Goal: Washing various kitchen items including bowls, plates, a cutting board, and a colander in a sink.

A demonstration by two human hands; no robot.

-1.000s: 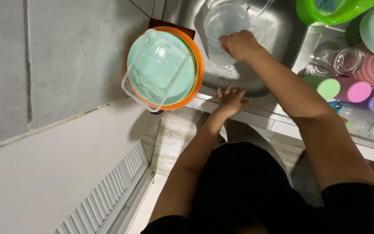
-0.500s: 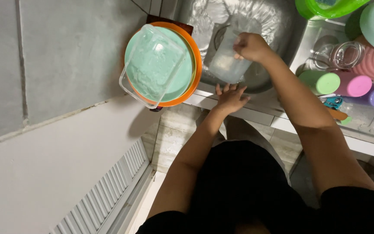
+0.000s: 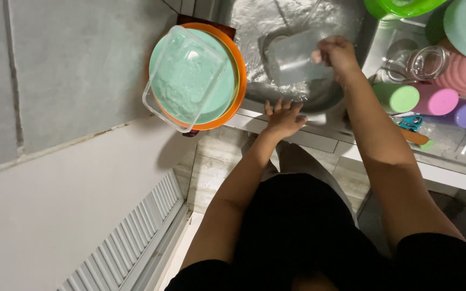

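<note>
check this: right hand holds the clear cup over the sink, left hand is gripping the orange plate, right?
Not quite. The left hand rests on the sink front edge, apart from the orange plate. The right hand does hold the clear cup over the sink, as the head view shows.

Black top, short sleeves; arms bare; grey trousers; no gloves.

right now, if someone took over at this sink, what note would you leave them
Right hand: fingers grip a clear plastic container, tipped over the wet steel sink.
Left hand: holds nothing, resting flat on the sink's front edge.
Beside the sink: a clear rectangular container lies on a mint plate in an orange bowl.
On the other side: coloured cups on the rack.
Done: cannot tell which pieces are washed.
</note>
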